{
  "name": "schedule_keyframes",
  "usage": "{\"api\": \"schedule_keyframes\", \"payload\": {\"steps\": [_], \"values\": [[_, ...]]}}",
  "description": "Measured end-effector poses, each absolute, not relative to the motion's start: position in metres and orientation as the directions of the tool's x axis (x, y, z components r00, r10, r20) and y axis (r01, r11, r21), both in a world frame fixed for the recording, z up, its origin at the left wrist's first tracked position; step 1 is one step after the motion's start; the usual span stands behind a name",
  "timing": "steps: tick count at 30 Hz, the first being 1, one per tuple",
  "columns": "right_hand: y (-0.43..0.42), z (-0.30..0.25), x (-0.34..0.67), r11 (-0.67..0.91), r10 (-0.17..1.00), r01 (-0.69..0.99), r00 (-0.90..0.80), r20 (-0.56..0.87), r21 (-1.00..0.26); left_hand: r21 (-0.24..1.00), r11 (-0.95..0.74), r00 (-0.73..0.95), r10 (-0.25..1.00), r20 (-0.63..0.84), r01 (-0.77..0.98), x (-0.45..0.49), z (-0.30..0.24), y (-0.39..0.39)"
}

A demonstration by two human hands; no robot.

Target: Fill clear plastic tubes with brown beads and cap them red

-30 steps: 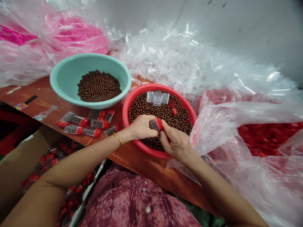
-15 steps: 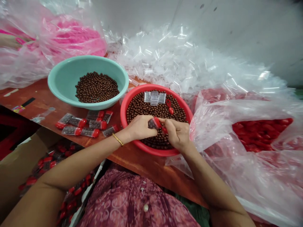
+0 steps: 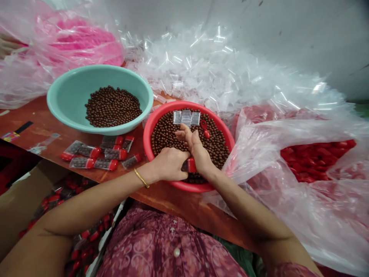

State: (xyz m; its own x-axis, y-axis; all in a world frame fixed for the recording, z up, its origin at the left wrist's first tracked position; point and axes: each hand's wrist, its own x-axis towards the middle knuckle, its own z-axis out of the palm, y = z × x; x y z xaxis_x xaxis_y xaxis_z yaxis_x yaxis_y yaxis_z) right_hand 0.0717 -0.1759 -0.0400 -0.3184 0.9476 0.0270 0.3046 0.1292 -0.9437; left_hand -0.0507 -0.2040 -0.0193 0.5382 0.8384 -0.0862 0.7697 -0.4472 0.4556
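Observation:
My left hand is closed round a small clear tube with a red cap, held low over the near rim of the red bowl. My right hand lies beside it with fingers stretched forward and spread, its heel pressing against the red cap. The red bowl is full of small brown balls. At its far side lie a few empty clear tubes and a loose red cap.
A teal bowl with brown balls stands at left. Several filled red-capped tubes lie on the wooden table. A heap of clear tubes, a bag of red caps and pink bags surround the bowls. A box below left holds more filled tubes.
My right hand went from pinching the red cap to an open palm pushing on it. Both hands and the tube shifted toward the near rim of the red bowl.

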Motion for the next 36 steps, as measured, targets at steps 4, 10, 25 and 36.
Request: {"api": "schedule_keyframes", "payload": {"steps": [4,10,25,36], "values": [[-0.187,-0.038,0.072,0.235,0.916,0.340,-0.391,0.090,-0.910,0.394,-0.582,0.641,0.767,-0.024,0.711,-0.049,-0.023,-0.206],[-0.148,-0.016,0.110,0.428,0.903,0.634,-0.335,0.271,-0.644,0.280,-0.350,0.288,0.927,0.240,0.894,-0.082,-0.014,-0.234],[-0.102,-0.037,0.148,0.185,0.971,0.981,-0.172,0.167,-0.061,-0.061,-0.350,0.355,0.925,0.137,0.935,-0.119,0.016,-0.207],[-0.097,-0.042,0.161,0.151,0.967,0.962,-0.096,0.234,-0.229,0.057,-0.245,0.248,0.967,-0.060,0.968,-0.063,0.000,-0.091]]}}
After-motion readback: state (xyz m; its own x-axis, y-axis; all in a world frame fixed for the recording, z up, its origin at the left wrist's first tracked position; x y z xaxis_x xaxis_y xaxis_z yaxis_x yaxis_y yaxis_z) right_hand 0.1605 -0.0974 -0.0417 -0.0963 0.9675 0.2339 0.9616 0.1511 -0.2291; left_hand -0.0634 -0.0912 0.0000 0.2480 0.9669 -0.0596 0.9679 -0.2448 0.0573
